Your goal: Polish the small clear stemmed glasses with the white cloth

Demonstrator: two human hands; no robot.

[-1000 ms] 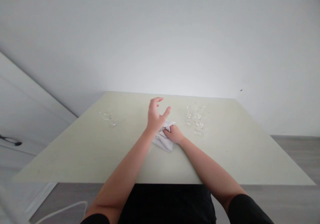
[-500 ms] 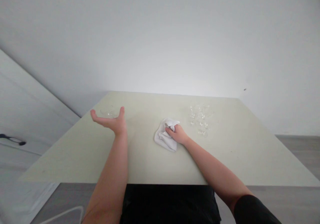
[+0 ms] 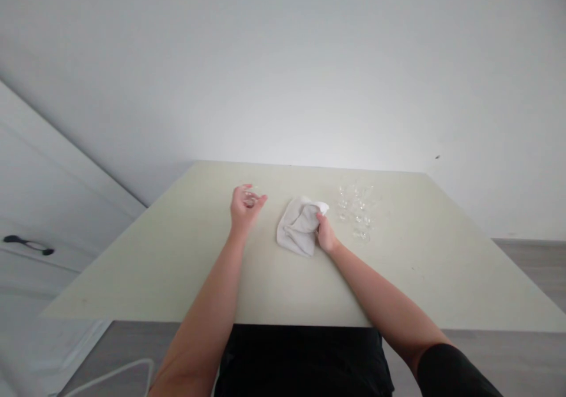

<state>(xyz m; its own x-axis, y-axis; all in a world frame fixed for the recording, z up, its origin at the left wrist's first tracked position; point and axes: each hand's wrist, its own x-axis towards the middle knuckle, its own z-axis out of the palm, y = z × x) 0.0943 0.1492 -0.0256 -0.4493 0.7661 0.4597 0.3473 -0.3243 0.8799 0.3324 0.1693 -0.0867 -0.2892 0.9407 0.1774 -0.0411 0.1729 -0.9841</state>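
My left hand (image 3: 244,206) is raised above the pale table (image 3: 177,267), its fingers curled round a small clear glass (image 3: 250,195). My right hand (image 3: 326,232) grips a crumpled white cloth (image 3: 298,226) and lifts its right side off the table. The two hands are a short way apart near the table's middle. Several clear stemmed glasses (image 3: 357,211) stand in a cluster just right of the cloth.
A white wall rises behind the table. A white cabinet with a dark handle (image 3: 29,244) stands to the left. A white cable (image 3: 106,376) lies on the grey floor at the lower left. My dark clothing shows below the near table edge.
My left hand swung out to the far left, closed on a clear glass there and carried it back toward the cloth. My right hand kept hold of the cloth and lifted it.
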